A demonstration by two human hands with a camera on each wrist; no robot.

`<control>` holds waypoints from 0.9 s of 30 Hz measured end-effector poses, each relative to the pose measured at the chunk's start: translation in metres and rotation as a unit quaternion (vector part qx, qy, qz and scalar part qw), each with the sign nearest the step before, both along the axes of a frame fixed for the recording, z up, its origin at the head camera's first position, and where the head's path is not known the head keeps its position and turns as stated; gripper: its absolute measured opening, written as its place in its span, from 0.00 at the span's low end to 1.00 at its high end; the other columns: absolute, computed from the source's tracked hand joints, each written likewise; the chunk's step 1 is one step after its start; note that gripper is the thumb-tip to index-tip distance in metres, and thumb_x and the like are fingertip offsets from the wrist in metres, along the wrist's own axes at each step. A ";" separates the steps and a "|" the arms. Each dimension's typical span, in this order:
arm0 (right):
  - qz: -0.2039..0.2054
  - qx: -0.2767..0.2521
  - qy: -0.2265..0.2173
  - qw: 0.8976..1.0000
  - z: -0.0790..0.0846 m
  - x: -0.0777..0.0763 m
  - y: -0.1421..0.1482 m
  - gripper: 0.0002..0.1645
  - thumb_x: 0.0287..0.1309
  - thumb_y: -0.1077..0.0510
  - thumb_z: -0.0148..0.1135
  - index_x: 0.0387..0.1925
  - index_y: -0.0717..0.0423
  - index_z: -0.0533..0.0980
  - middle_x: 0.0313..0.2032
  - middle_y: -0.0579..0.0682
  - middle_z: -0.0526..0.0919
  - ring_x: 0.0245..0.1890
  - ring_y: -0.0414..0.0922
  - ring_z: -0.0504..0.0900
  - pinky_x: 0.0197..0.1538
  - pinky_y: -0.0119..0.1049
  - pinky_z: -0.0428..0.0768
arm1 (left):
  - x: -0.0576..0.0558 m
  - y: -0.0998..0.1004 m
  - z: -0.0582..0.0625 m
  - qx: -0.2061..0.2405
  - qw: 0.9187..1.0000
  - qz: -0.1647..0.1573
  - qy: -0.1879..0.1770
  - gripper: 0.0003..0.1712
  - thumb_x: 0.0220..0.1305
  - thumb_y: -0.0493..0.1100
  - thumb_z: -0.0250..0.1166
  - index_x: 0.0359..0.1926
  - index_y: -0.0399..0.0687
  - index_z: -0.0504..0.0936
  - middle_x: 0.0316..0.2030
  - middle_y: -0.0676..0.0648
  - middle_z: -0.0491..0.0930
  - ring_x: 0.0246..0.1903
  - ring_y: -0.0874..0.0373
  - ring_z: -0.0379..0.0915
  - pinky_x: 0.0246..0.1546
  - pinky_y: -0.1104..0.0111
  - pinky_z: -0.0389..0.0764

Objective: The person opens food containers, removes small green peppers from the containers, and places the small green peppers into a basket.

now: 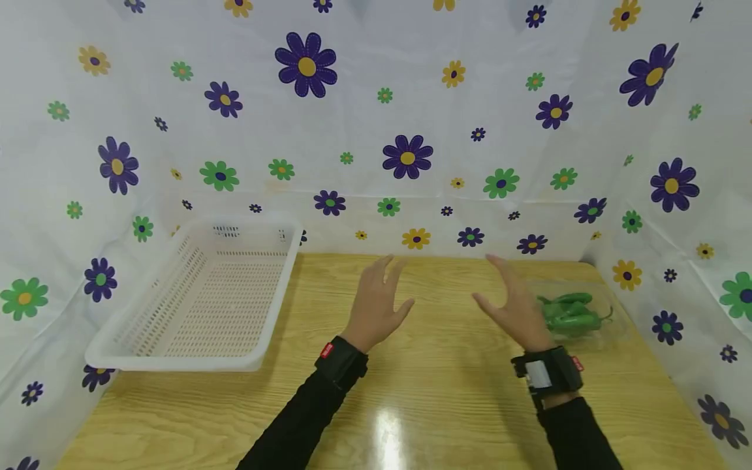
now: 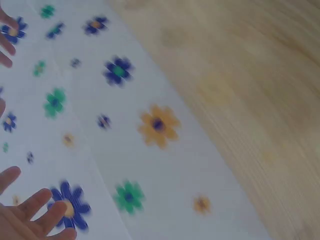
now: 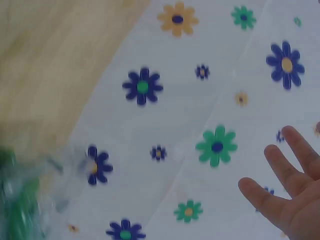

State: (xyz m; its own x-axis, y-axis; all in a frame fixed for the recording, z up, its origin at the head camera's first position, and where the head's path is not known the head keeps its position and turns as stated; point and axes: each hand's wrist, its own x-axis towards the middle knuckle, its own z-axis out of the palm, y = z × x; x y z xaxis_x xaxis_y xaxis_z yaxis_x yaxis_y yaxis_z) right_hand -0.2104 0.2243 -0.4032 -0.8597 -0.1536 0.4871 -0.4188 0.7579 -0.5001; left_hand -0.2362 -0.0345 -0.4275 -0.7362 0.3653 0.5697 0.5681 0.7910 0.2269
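Observation:
Both hands are raised over the middle of the wooden table in the head view, fingers spread and holding nothing. My left hand [image 1: 376, 303] is on the left side, its thumb pointing toward the other hand. Facing it across a gap is my right hand [image 1: 517, 307], thumb and fingers apart. Close to the right hand lie several green peppers [image 1: 572, 313] in a clear plastic container [image 1: 613, 329]. The left wrist view shows the left hand's fingers [image 2: 50, 217] extended; in the right wrist view the right hand's fingers [image 3: 270, 205] are likewise spread.
A white perforated plastic basket [image 1: 267, 326] stands at the left of the wooden table [image 1: 423, 391]. White cloth with printed flowers [image 1: 352, 117] hangs behind the table and along both sides. Each wrist wears a black strap [image 1: 341, 362].

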 end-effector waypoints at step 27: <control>-0.127 0.038 -0.239 0.962 -0.034 -0.001 0.218 0.44 0.66 0.41 0.49 0.69 0.67 0.50 0.62 0.79 0.56 0.58 0.77 0.58 0.49 0.70 0.67 | -0.012 0.249 -0.027 -0.230 0.953 -0.159 -0.116 0.38 0.61 0.64 0.57 0.70 0.69 0.56 0.71 0.51 0.53 0.72 0.55 0.49 0.72 0.66 0.49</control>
